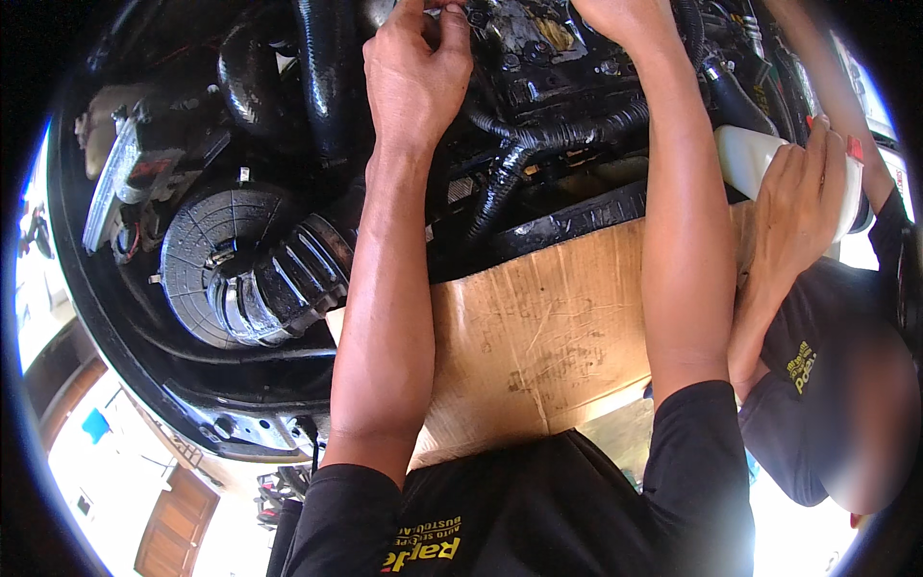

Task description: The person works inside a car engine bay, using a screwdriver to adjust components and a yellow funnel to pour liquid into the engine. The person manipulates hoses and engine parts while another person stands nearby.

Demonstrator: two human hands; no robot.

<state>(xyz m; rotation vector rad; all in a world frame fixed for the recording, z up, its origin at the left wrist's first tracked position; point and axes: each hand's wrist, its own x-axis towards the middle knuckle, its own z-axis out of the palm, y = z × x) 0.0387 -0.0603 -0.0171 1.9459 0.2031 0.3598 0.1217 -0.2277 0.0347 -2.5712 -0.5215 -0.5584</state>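
Both my arms reach forward over an open car engine bay. My left hand [418,72] is at the top edge, left of the engine, with thumb and fingers curled together. What they grip, if anything, is hidden. My right hand [625,21] is over the right side of the engine [538,62], and its fingers are cut off by the top edge. Between my forearms runs a ribbed black wiring conduit [577,130] that branches downward. A thick black hose [322,82] lies just left of my left hand.
Cardboard [538,327] covers the front edge below my arms. A round black air filter housing [216,260] with a ribbed intake duct [279,284] sits at left. At right, another person's hand [798,192] rests on a white plastic container [750,159], close beside my right forearm.
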